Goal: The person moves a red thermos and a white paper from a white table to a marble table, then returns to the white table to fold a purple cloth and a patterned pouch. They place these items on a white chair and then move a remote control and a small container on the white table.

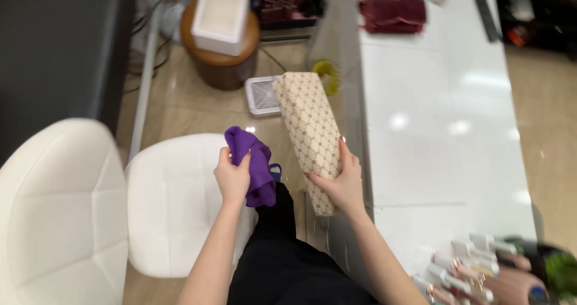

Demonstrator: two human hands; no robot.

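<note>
The left hand (233, 177) is clenched around a bunched purple cloth (253, 161), fingers wrapped over its upper fold while the rest of the fabric hangs down past the wrist. The right hand (341, 185) grasps a long beige cushion (309, 134) with a dark diamond pattern, palm against its lower right side and fingers curled round the edge.

The cushion is held in the air between the white stool and the edge of the tabletop, just beside the cloth but not touching it. Its long axis runs steeply, close to upright in the view, tilted so that the far end leans up and to the left, toward the floor items, and the near end points down toward the person's lap, which is covered in black fabric. The broad patterned face is turned to the camera.

Left of the hands sits a white padded stool (171, 203), with a larger white chair back (57, 215) beside it. To the right stretches the glossy white tabletop (439, 137), carrying a dark red cloth (393, 15) at its far end and a blurred cluster of small bottles (466, 263) at its near corner. Beyond the cushion, on the floor, stand a small white grilled device (261, 96) and a round brown stool (219, 64) bearing a white box (220, 15).
</note>
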